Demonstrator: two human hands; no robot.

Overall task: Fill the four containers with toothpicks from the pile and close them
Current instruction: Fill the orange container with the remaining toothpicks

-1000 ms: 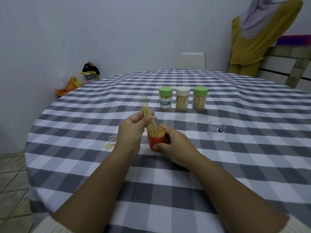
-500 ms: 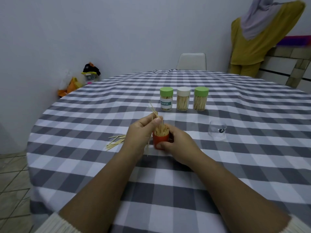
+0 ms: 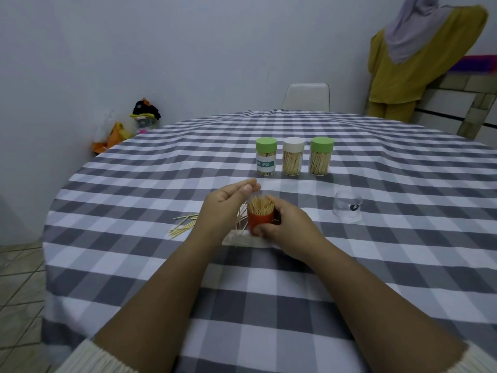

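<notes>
The right hand (image 3: 289, 224) grips the red container (image 3: 260, 220), packed with upright toothpicks (image 3: 260, 205), on the checked worktop (image 3: 269, 305); the left hand (image 3: 224, 208) hovers just left of that container with relaxed fingers, thumb and forefinger close over its rim, holding nothing that I can make out. Left of the container lies the loose pile (image 3: 184, 224), behind it stand three capped jars (image 3: 293, 156) in a row, and to its right sits a clear cap (image 3: 347, 207).

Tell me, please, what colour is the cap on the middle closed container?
White, on the middle container, between two green caps; head view.
</notes>
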